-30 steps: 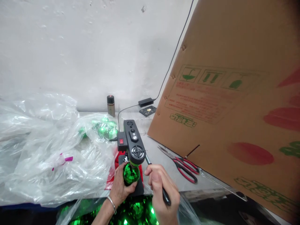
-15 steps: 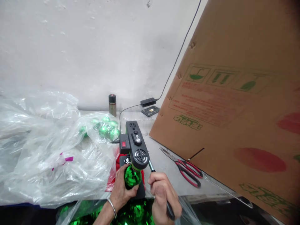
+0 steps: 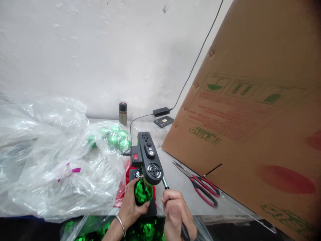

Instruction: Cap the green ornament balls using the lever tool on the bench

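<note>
My left hand (image 3: 131,204), with a silver bangle at the wrist, is closed around a shiny green faceted ball ornament (image 3: 143,193). The ball sits below the front end of a small black bench machine (image 3: 148,159), which hides its top. The machine has round grilles and a red switch (image 3: 135,156). On its right side a metal lever with a black grip (image 3: 185,231) sticks out toward me. My right hand (image 3: 179,214) is wrapped around that lever. A red cloth or bag (image 3: 119,197) lies under the machine.
Crumpled clear plastic bags (image 3: 57,177) cover the left, one holding green balls (image 3: 116,139). Red-handled scissors (image 3: 200,187) lie right, beside a large cardboard box (image 3: 240,117). A bottle (image 3: 122,113) and a power adapter (image 3: 162,111) stand behind. More green balls (image 3: 147,230) fill a bag below the table edge.
The whole view has shifted slightly, so things appear a little lower and to the right. Both hands keep their hold, and the ball's top now shows slightly apart from the machine's head.
</note>
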